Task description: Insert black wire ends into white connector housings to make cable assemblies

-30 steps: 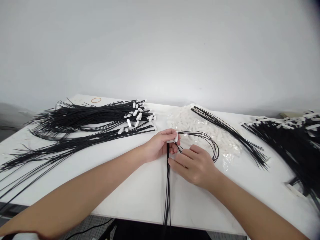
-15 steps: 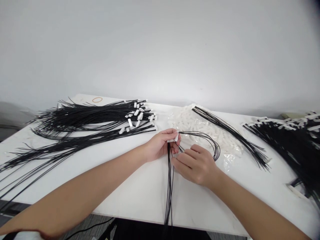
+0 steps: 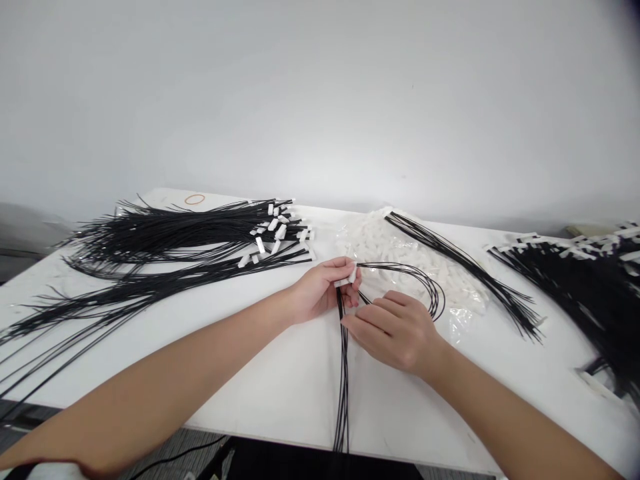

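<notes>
Between its thumb and fingers, my left hand [image 3: 323, 288] pinches white plastic connectors [image 3: 353, 273] with thin black wires running from them. Some of these black wires [image 3: 343, 380] hang straight down toward the table's front edge, and others bend in a loop [image 3: 433, 287] out to the right. Just right of it, my right hand [image 3: 393, 332] is closed, its thumb and forefinger at the wires below the connectors. Its curled fingers hide where the loop's ends pass, but wire seems to run into the grip.
On the white table [image 3: 280, 380], black wire bundles with white connectors [image 3: 190, 230] lie at left. A clear bag of white connectors [image 3: 395, 247] is behind my hands, with a wire bundle [image 3: 460, 270] across it. Another wire pile [image 3: 585, 293] lies at far right. A wall [image 3: 320, 100] stands behind.
The hanging wires have swung slightly right, and the loop has shifted a little to the right. My right hand has moved very slightly; my left hand keeps its pinch.
</notes>
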`<state>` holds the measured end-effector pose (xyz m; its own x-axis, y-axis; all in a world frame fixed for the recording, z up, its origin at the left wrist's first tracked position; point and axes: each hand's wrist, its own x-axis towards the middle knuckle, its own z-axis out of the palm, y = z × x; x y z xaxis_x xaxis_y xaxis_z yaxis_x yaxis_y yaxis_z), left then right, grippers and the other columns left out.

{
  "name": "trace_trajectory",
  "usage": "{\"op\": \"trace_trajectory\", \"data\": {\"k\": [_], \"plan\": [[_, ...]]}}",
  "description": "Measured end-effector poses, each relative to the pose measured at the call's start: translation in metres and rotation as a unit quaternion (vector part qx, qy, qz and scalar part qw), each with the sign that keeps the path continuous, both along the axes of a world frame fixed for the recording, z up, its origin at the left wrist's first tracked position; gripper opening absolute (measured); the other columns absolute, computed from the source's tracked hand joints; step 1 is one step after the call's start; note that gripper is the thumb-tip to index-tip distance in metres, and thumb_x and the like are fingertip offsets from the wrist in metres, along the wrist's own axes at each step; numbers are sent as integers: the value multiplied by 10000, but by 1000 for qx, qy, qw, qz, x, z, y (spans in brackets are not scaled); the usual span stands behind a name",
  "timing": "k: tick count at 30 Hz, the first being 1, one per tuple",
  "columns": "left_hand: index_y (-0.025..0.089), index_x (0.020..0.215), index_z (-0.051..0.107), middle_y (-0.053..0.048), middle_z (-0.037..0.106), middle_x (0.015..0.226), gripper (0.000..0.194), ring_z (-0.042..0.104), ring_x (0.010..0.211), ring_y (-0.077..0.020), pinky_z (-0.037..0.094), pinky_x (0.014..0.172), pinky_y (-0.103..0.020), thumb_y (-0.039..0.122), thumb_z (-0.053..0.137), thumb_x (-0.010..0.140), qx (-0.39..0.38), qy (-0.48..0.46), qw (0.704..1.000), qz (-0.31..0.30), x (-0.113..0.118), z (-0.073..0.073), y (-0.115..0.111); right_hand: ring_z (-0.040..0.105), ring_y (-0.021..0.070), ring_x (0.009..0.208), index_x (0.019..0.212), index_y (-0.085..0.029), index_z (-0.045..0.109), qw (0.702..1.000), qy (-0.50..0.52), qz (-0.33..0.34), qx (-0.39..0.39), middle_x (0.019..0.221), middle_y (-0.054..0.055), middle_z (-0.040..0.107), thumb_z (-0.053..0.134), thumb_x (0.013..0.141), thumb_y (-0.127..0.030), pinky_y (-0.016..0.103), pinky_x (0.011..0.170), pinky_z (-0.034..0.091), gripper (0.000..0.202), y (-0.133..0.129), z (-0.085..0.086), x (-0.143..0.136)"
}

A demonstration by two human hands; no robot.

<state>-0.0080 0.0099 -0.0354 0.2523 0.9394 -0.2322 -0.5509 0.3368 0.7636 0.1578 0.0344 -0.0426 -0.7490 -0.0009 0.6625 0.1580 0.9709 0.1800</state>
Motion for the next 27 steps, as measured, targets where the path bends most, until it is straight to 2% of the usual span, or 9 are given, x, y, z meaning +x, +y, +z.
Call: {"op": "trace_trajectory", "data": {"k": [8, 13, 18, 27], "plan": [[148, 722, 479, -10, 502, 710, 166, 511, 556, -84, 394, 537, -219, 296, 533, 774, -2, 9, 1000, 0, 0, 0, 0, 454, 67, 629, 798, -192, 595, 999, -47, 9, -15, 688, -44, 593, 560, 735, -74, 240, 551, 265, 138, -5, 3, -5], [154, 733, 490, -10, 520, 765, 141, 528, 630, -76, 410, 584, -197, 255, 588, 740, -44, -32, 998, 22, -1, -2, 0, 492, 79, 736, 888, -199, 594, 997, -69, 13, -28, 781, -41, 614, 558, 760, -106, 239, 584, 298, 163, -1, 2, -2], [157, 723, 495, -12, 519, 784, 137, 538, 692, -81, 417, 612, -188, 242, 602, 732, -55, -42, 997, 25, -2, -2, 0, 470, 68, 697, 849, -186, 602, 999, -33, 14, 4, 725, -50, 605, 585, 737, -86, 234, 562, 296, 152, 2, 3, -6], [142, 781, 533, -14, 489, 721, 156, 529, 592, -90, 410, 556, -210, 293, 564, 752, -32, -11, 999, 0, -2, -4, 0, 389, 65, 589, 819, -189, 620, 995, -10, 18, 97, 716, -52, 587, 630, 702, -150, 264, 514, 241, 123, 4, 1, -5]]}}
